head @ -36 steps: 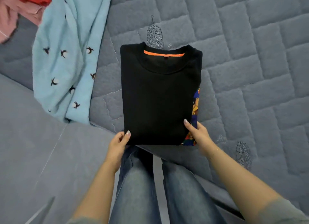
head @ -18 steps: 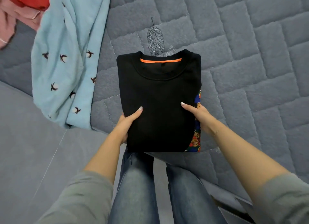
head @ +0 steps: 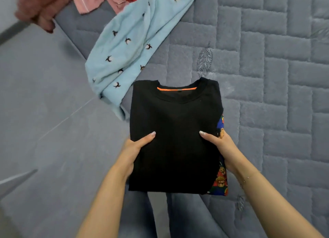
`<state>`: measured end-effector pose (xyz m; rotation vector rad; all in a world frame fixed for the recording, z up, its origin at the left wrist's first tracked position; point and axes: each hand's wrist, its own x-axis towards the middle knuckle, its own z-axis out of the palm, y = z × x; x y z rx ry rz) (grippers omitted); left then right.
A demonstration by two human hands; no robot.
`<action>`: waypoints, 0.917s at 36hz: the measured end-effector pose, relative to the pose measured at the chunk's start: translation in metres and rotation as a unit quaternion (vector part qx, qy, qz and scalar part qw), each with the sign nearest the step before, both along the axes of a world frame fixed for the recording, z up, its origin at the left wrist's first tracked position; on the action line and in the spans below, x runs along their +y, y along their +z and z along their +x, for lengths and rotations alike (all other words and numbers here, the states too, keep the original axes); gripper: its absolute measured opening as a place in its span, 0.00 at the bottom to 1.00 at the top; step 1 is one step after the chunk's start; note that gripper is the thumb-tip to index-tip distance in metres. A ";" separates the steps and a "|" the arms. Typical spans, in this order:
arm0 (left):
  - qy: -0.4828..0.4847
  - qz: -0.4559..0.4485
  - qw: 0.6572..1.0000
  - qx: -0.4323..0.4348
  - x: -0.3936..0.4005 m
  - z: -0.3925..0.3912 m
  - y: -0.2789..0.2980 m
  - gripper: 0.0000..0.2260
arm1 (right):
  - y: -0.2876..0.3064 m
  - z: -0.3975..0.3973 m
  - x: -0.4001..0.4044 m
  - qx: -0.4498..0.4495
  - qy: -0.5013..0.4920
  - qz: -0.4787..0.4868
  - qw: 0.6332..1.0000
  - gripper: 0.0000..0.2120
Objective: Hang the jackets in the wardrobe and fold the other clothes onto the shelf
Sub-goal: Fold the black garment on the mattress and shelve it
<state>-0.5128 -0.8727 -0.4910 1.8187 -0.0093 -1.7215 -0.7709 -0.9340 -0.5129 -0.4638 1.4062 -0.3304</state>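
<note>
Black folded sweatshirt (head: 175, 136) is held at the near edge of the grey quilted bed (head: 267, 77), left hand (head: 135, 148) and right hand (head: 219, 145) each gripping a side, thumbs on top. To carry it well, keep both grips level and the stack flat, so the printed layer underneath stays tucked.

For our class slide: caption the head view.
Both hands, left hand and right hand, grip a folded black sweatshirt above the quilted bed.
</note>
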 end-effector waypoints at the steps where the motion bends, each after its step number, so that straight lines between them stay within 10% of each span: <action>1: 0.019 -0.005 1.000 -0.011 0.014 0.005 0.008 0.28 | 0.009 0.009 0.004 -0.002 0.012 -0.006 1.000 0.33; 19: 0.305 -0.147 0.933 -0.125 0.257 0.199 0.163 0.29 | 0.167 0.294 0.119 -0.117 0.258 -0.176 0.943 0.27; 33: 0.584 -0.166 0.724 -0.326 0.413 0.262 0.338 0.26 | 0.333 0.526 0.223 -0.290 0.524 -0.171 0.782 0.25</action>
